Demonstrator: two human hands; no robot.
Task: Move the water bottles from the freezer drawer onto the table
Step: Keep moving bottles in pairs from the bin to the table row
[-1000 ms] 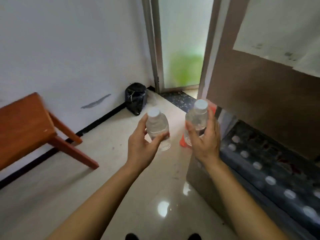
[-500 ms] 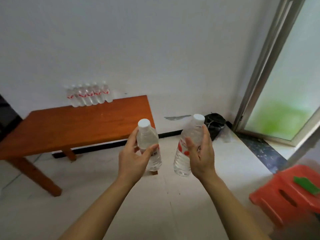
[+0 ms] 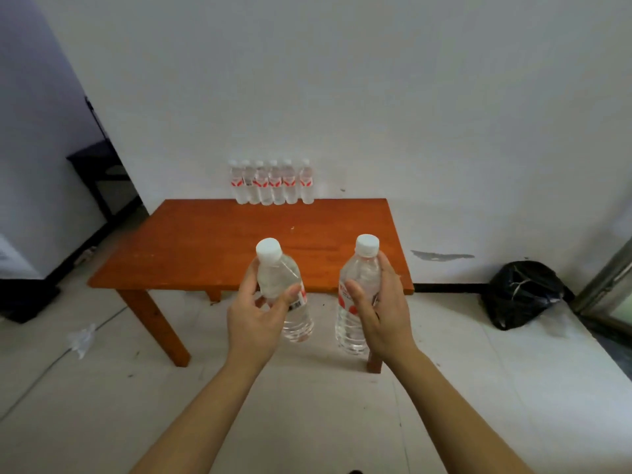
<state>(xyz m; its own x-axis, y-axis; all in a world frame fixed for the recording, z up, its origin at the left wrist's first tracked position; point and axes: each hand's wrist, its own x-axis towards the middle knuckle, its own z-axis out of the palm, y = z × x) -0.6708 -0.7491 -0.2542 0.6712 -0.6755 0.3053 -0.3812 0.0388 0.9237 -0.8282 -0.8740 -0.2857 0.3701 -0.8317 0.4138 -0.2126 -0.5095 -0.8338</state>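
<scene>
Now, bottles (image 3: 277,275) in left hand (image 3: 256,319), right hand (image 3: 383,313).

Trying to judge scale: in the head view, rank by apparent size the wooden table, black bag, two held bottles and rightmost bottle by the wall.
1. wooden table
2. black bag
3. left held bottle and right held bottle: alike, unranked; nearness enlarges them
4. rightmost wall bottle
</scene>
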